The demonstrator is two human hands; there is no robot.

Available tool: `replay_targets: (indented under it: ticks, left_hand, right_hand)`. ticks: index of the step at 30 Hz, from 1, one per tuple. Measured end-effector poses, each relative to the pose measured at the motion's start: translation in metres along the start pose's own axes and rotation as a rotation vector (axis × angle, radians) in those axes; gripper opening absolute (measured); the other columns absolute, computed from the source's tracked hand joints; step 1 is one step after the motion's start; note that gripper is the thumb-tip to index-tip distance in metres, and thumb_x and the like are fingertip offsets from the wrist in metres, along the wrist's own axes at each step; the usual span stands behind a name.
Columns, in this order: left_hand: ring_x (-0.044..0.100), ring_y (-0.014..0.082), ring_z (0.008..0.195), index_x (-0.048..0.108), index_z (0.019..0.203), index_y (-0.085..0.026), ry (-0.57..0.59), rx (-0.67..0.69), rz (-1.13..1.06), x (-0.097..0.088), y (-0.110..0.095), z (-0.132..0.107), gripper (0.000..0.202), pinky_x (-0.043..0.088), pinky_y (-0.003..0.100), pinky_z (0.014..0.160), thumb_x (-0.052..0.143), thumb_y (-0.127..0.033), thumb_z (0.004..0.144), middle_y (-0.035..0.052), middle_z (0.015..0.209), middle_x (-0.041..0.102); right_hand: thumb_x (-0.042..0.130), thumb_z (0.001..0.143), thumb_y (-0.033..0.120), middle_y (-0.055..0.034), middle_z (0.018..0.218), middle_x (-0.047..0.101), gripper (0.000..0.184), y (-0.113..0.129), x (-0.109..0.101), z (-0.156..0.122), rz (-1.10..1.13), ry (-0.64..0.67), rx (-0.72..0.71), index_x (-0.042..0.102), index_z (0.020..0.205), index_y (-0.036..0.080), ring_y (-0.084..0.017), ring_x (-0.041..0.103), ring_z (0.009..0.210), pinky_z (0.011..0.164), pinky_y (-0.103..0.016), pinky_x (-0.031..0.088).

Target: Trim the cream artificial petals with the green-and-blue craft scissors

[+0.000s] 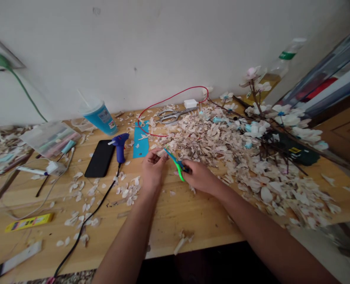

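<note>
My right hand (pixel 200 176) is closed round the green handles of small scissors (pixel 176 162), whose blue blades point up and left. My left hand (pixel 153 169) pinches a small pale petal-like piece (pixel 161 152) right at the blade tips. Both hands rest on the wooden table (pixel 169 221) at the near edge of a large heap of pale petal scraps (pixel 222 146). A blue paper strip (pixel 140 142) lies just beyond my left hand.
A blue glue gun (pixel 120 145) with a black cord, a black phone (pixel 100 158) and a blue cup (pixel 99 117) sit at the left. Metal scissors (pixel 171 116), a red wire (pixel 169 98) and a white plug lie by the wall. Branches with white flowers (pixel 269 118) lie at right.
</note>
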State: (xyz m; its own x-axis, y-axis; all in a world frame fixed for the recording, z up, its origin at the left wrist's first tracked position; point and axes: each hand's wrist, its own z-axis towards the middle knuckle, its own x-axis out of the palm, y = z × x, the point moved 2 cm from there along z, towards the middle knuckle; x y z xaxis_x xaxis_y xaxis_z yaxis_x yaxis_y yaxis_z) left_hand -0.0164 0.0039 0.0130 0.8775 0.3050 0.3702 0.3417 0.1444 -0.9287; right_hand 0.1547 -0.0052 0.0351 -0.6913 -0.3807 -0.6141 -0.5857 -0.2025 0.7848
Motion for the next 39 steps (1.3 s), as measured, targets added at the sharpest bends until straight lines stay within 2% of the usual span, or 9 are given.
replay_targets:
  ticks: [4, 9, 14, 21, 28, 39]
  left_hand:
    - [0.064, 0.0122, 0.077, 0.068, 0.095, -0.022, 0.006, 0.026, 0.075, 0.001, -0.001, -0.002, 0.036, 0.05, 0.025, 0.075, 0.085, -0.025, 0.064, -0.0004, 0.087, 0.071]
    - [0.065, 0.013, 0.078, 0.068, 0.095, -0.021, 0.006, 0.028, 0.035, 0.003, -0.004, -0.003, 0.035, 0.051, 0.026, 0.076, 0.084, -0.02, 0.063, 0.0008, 0.087, 0.07]
    - [0.064, 0.0118, 0.073, 0.067, 0.095, -0.021, 0.015, 0.027, 0.045, 0.004, -0.007, -0.003, 0.035, 0.052, 0.024, 0.072, 0.082, -0.019, 0.063, -0.0001, 0.084, 0.069]
    - [0.064, 0.0112, 0.065, 0.064, 0.09, -0.02, 0.007, -0.033, 0.018, 0.004, -0.011, -0.002, 0.037, 0.052, 0.024, 0.068, 0.083, -0.02, 0.059, -0.0012, 0.077, 0.069]
    - [0.065, 0.0122, 0.063, 0.06, 0.084, -0.02, 0.013, -0.102, -0.015, 0.0, -0.006, 0.0, 0.037, 0.052, 0.026, 0.07, 0.085, -0.022, 0.056, -0.0026, 0.071, 0.069]
    - [0.066, 0.0124, 0.061, 0.064, 0.08, -0.018, 0.061, -0.145, 0.032, -0.007, -0.005, 0.004, 0.031, 0.05, 0.024, 0.066, 0.084, -0.023, 0.058, -0.0012, 0.069, 0.07]
  right_hand:
    - [0.06, 0.087, 0.043, 0.0017, 0.067, 0.058, 0.023, -0.002, -0.001, 0.0, 0.023, 0.017, -0.013, 0.056, 0.078, 0.022, -0.013, 0.049, 0.06, 0.056, -0.025, 0.033]
    - [0.062, 0.085, 0.041, 0.0026, 0.063, 0.055, 0.024, 0.002, -0.002, -0.001, -0.036, 0.014, -0.025, 0.054, 0.074, 0.022, -0.012, 0.046, 0.057, 0.054, -0.026, 0.03]
    - [0.061, 0.086, 0.04, 0.002, 0.063, 0.056, 0.022, 0.006, -0.002, -0.002, -0.063, -0.006, -0.021, 0.055, 0.076, 0.022, -0.012, 0.046, 0.056, 0.054, -0.026, 0.028]
    - [0.06, 0.087, 0.039, 0.0012, 0.065, 0.058, 0.019, 0.003, 0.001, -0.001, -0.11, -0.033, -0.024, 0.056, 0.078, 0.022, -0.013, 0.046, 0.057, 0.055, -0.026, 0.027]
    - [0.059, 0.086, 0.032, -0.0006, 0.071, 0.062, 0.012, 0.002, 0.002, -0.001, -0.166, -0.08, -0.046, 0.055, 0.08, 0.022, -0.013, 0.049, 0.059, 0.057, -0.026, 0.03]
    - [0.058, 0.085, 0.029, -0.0006, 0.07, 0.06, 0.011, 0.001, 0.0, -0.001, -0.209, -0.075, -0.046, 0.052, 0.078, 0.022, -0.014, 0.047, 0.059, 0.057, -0.027, 0.029]
